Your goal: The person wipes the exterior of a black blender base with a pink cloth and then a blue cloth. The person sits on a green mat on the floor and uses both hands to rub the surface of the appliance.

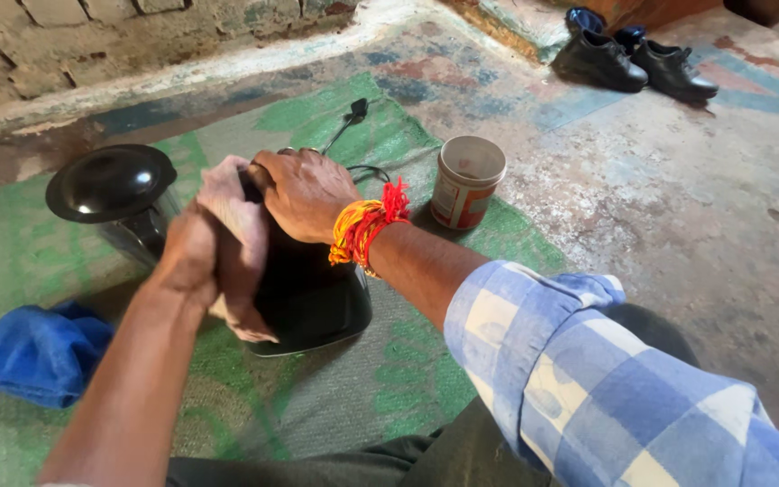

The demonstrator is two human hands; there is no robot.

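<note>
Covering black appliance base (313, 293) top | both hands (263, 203) | contact hidden

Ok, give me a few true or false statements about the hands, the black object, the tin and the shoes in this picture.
1. Both hands rest on the black object. True: the left hand and right hand are on its top.
2. The tin lies tipped on its side. False: it stands upright, open end up.
3. A blue cloth lies on the green mat. True.
4. The shoes sit on the mat. False: they stand on the bare floor, far from it.
5. The right wrist is bare. False: it wears red and orange threads.
</note>
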